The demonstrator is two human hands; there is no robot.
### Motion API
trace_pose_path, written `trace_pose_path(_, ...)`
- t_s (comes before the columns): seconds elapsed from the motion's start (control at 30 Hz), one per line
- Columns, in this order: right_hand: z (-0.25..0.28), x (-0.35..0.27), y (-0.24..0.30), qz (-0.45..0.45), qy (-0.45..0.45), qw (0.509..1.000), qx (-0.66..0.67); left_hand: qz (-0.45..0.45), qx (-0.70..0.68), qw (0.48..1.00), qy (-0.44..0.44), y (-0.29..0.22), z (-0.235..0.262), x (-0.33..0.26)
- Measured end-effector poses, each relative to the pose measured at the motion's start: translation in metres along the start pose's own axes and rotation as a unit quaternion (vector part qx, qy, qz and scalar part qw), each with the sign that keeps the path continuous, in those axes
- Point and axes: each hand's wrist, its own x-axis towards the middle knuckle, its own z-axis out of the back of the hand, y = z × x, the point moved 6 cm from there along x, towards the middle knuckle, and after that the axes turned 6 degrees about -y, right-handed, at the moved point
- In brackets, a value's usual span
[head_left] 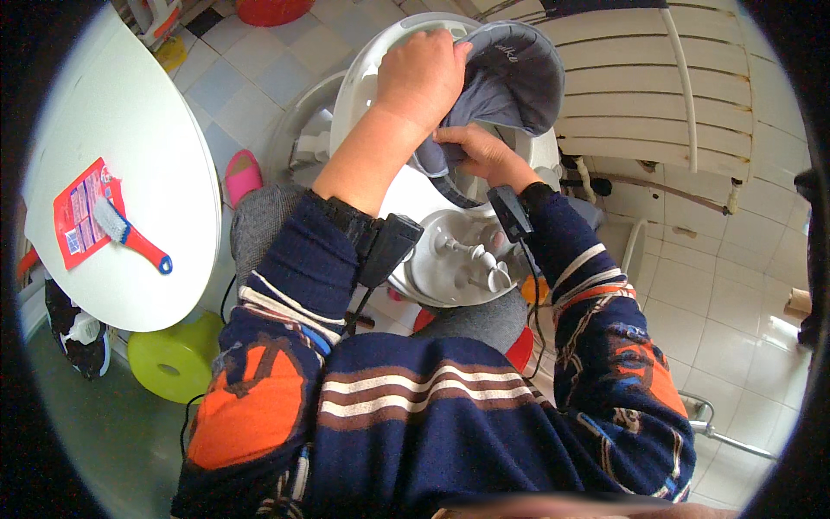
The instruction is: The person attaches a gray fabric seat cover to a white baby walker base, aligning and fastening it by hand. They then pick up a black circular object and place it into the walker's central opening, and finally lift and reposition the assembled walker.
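The grey cloth cap with a curved brim (529, 82) is over a white plastic tub (354, 95). The left hand (424, 73) grips the cap's left side; the right hand (486, 154) pinches its lower cloth. It looks light and floppy; its stiffer brim seems easiest to hold.

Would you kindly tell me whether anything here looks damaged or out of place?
The white radiator, right of the cap, looks worn: brown, rust-like marks run between its slats. Nothing else clearly stands out.
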Motion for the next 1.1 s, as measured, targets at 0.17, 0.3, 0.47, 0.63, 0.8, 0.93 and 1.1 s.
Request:
trace_pose_path(0.17,0.017,0.010,0.000,0.009,-0.065,0.998,0.007,-0.004,-0.022,1.000,-0.003,0.000,0.001,-0.002)
trace_pose_path(0.3,0.020,0.015,0.000,0.061,-0.078,0.992,-0.075,0.003,-0.030,1.000,0.001,0.001,0.001,-0.002)
trace_pose_path(0.47,0.007,-0.007,0.010,0.062,-0.035,0.997,0.012,0.000,-0.024,1.000,-0.012,0.003,0.000,0.001)
trace_pose_path(0.63,0.002,-0.019,0.025,0.112,-0.175,0.978,0.013,0.009,-0.029,0.999,-0.029,0.004,-0.007,0.000)
trace_pose_path(0.8,-0.003,-0.012,0.020,0.110,-0.212,0.971,-0.002,-0.013,-0.030,0.999,-0.038,0.003,-0.009,-0.004)
trace_pose_path(0.93,0.000,-0.005,0.017,0.126,-0.215,0.968,0.011,-0.007,-0.022,0.999,-0.026,0.002,-0.012,-0.003)
trace_pose_path(1.1,0.002,-0.004,0.017,0.112,-0.235,0.965,-0.019,-0.012,-0.018,0.999,-0.029,0.001,-0.011,-0.004)
